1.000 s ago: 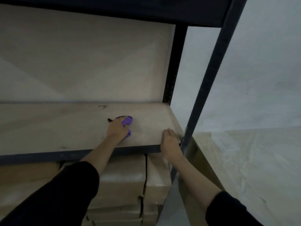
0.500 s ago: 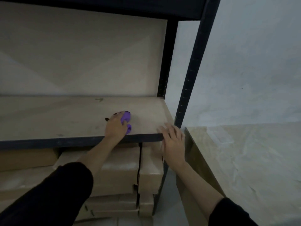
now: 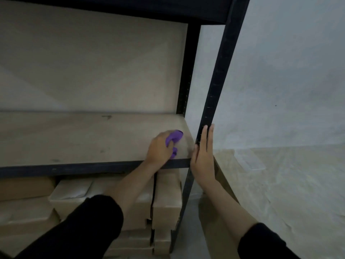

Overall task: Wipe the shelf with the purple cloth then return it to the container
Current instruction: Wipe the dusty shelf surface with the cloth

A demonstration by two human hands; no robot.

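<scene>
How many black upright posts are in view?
2. The front post stands at the shelf's near right corner, beside the right hand; the rear post stands at the far right corner. Any left posts lie outside the frame.

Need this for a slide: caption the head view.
Left hand presses a purple cloth on the shelf; right hand touches the upright post.

The head camera is looking forward and down, close on the shelf (image 3: 74, 139), its front post (image 3: 214, 90) standing at one o'clock.
</scene>
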